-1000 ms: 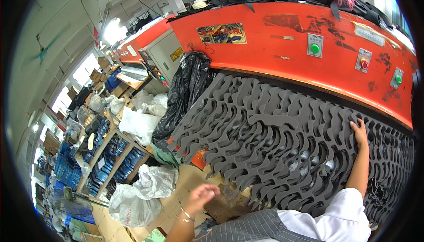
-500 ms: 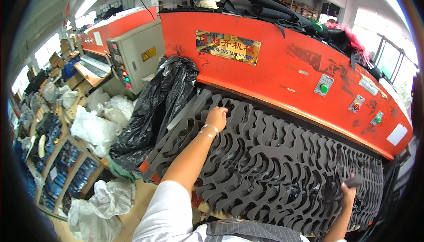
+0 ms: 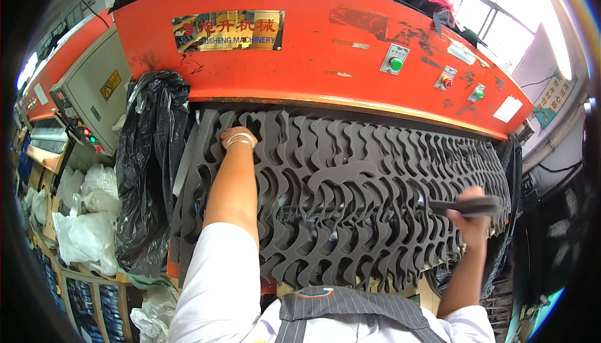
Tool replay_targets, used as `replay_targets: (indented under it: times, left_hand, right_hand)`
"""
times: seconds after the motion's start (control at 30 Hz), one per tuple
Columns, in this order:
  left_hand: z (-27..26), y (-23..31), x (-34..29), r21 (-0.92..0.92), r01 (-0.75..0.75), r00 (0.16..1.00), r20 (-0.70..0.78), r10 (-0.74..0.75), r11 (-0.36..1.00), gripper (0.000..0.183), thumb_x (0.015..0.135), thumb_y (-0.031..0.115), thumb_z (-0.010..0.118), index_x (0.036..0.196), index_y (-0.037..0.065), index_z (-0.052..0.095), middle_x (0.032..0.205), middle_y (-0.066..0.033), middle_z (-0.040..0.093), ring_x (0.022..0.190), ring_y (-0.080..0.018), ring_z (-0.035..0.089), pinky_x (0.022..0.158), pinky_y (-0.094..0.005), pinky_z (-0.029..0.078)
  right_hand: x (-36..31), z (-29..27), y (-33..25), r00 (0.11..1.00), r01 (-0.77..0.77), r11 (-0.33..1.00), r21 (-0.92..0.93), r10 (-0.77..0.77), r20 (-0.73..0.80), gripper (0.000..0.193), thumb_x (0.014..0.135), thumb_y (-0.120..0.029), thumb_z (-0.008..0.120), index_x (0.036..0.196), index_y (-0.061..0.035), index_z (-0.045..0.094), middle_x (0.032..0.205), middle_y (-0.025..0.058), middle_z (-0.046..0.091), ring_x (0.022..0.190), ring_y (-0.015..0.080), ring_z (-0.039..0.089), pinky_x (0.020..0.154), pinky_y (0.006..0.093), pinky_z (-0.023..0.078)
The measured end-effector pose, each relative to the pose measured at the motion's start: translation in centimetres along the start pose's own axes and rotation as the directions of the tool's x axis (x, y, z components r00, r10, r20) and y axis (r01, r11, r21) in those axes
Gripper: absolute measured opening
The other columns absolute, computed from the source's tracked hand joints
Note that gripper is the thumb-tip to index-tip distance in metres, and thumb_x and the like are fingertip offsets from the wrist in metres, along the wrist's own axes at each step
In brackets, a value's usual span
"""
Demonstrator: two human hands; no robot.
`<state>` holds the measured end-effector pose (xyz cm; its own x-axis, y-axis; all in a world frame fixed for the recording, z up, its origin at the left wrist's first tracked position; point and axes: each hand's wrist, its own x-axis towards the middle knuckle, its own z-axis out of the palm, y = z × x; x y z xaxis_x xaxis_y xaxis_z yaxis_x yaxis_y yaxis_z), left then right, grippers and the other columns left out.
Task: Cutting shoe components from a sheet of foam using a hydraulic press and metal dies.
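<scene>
A broad dark grey foam sheet (image 3: 388,145), cut through with wavy crescent-shaped gaps, spreads in front of me. My left hand (image 3: 238,137) reaches to its far left part, with the back of the hand up; its fingers dip among the cut strips and are mostly hidden. Over the right part, my right hand (image 3: 468,221) is closed round a curved dark grey foam piece (image 3: 479,206), held above the sheet and somewhat blurred. A loose curved foam strip (image 3: 341,172) lies on top of the sheet near its middle.
A red machine (image 3: 313,61) with green and red buttons stands along the sheet's far edge. At left hangs a black plastic bag (image 3: 150,167), beside white plastic bags (image 3: 87,233) and a grey control cabinet (image 3: 94,77). Dark scraps lie on the machine top.
My view has turned to the right. My left hand has moved left along the far edge, down among the strips. My right hand has raised the foam piece, which now shows more fully.
</scene>
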<state>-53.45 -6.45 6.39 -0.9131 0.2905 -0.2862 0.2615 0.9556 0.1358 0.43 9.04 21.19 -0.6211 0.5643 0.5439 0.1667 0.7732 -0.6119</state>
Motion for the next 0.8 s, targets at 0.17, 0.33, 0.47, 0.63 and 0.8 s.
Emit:
replay_targets:
  times: [0.17,0.33,0.47,0.63,0.8]
  left_hand:
    - [-0.9,-3.9,-5.3,-0.383,-0.190,0.963,-0.253,0.095,0.904,0.051,0.070,0.037,0.066,0.104,-0.001,0.063,0.110,-0.0228,0.062,0.104,-0.0365,0.060,0.089,-0.0406,0.048]
    - [0.5,-3.0,-13.6,-0.179,-0.847,0.467,-0.700,0.540,0.501,0.051,0.064,0.049,0.076,0.076,0.002,0.062,0.084,-0.0110,0.059,0.084,-0.0325,0.056,0.077,-0.0416,0.045]
    - [-3.4,-4.8,-15.6,-0.485,-0.861,0.507,-0.808,0.300,0.152,0.027,0.067,0.019,0.079,0.072,0.005,0.056,0.073,-0.0049,0.059,0.068,-0.0193,0.057,0.061,-0.0336,0.046]
    - [-4.9,-9.8,-4.2,-0.698,-0.421,0.845,-0.534,-0.029,0.579,0.034,0.067,0.021,0.065,0.093,0.000,0.066,0.084,-0.0174,0.068,0.082,-0.0304,0.066,0.075,-0.0370,0.049]
    - [-1.6,-5.7,0.3,-0.264,-0.237,0.959,-0.214,0.183,0.935,0.041,0.066,0.022,0.063,0.096,-0.007,0.065,0.104,-0.0314,0.060,0.103,-0.0415,0.058,0.090,-0.0437,0.046]
  right_hand:
    - [6.1,13.6,-4.2,0.923,0.116,0.993,0.016,-0.114,0.367,0.042,0.060,-0.020,0.082,0.093,-0.0042,0.060,0.124,0.0117,0.052,0.118,0.0362,0.046,0.099,0.0420,0.039]
    - [7.3,21.5,2.9,0.752,0.226,0.949,-0.222,-0.025,0.658,0.063,0.066,-0.031,0.077,0.112,0.0023,0.050,0.127,0.0202,0.049,0.124,0.0389,0.039,0.106,0.0421,0.030]
    - [7.9,24.2,0.3,0.693,0.222,0.933,-0.284,0.054,0.719,0.052,0.068,-0.030,0.074,0.105,0.0019,0.054,0.119,0.0191,0.055,0.119,0.0362,0.045,0.099,0.0420,0.035]
    - [7.1,25.7,-2.8,0.707,0.291,0.831,-0.473,0.147,0.692,0.054,0.067,-0.032,0.072,0.111,-0.0041,0.057,0.106,0.0113,0.059,0.105,0.0282,0.055,0.089,0.0394,0.039]
    - [2.7,23.5,-1.3,0.849,0.335,0.875,-0.348,-0.121,0.515,0.058,0.064,-0.027,0.074,0.117,-0.0089,0.056,0.100,0.0102,0.057,0.102,0.0273,0.053,0.089,0.0401,0.038]
